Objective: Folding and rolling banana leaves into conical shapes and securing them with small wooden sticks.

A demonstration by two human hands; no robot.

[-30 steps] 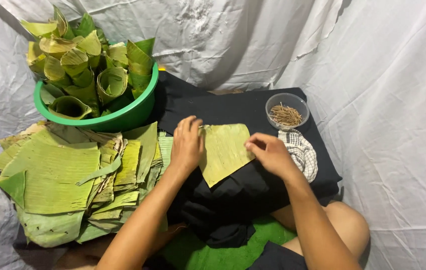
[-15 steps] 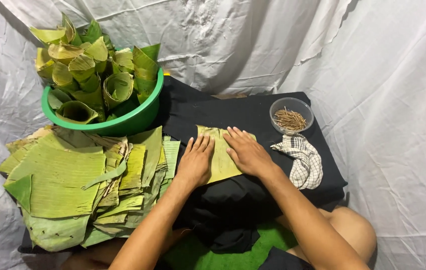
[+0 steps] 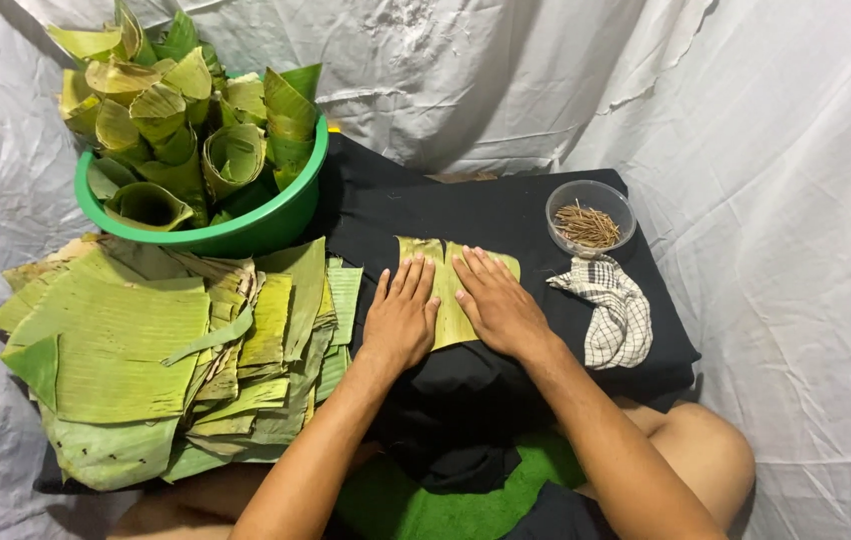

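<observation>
A yellow-green banana leaf piece [image 3: 449, 296] lies flat on the black cloth [image 3: 506, 215]. My left hand [image 3: 401, 318] rests palm down on its left side, fingers together and pointing away. My right hand [image 3: 499, 303] presses flat on its right side, fingers stretched out. Both palms cover most of the leaf; only a strip between them and the far edge shows.
A stack of cut banana leaves [image 3: 136, 345] lies left of my hands. A green tub [image 3: 236, 235] full of rolled leaf cones stands at the back left. A clear bowl of small sticks [image 3: 589, 222] and a checked cloth [image 3: 618, 312] sit on the right. White sheeting surrounds everything.
My right hand has moved left from the leaf's right corner onto the leaf. Both hands now lie flat side by side, and the leaf sits flatter on the cloth.
</observation>
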